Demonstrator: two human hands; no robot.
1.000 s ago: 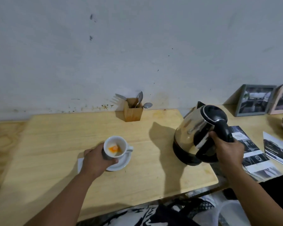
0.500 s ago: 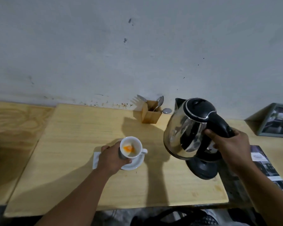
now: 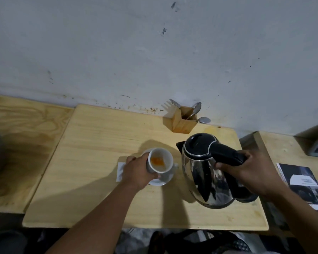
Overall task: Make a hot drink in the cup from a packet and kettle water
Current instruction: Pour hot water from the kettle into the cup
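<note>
A: Centre frame, our left hand [image 3: 136,173] wraps the white cup [image 3: 160,160], orange powder inside, on its saucer [image 3: 162,181].

B: Just right of it, our right hand [image 3: 250,173] clamps the kettle [image 3: 206,173] handle. If we tip too fast, hot water may splash our fingers.

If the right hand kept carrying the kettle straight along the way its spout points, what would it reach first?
The right hand holds the kettle with its spout aimed left and slightly away, toward the cup that the left hand steadies on its saucer. The cup's rim would probably come first, though depth is hard to judge.
</note>
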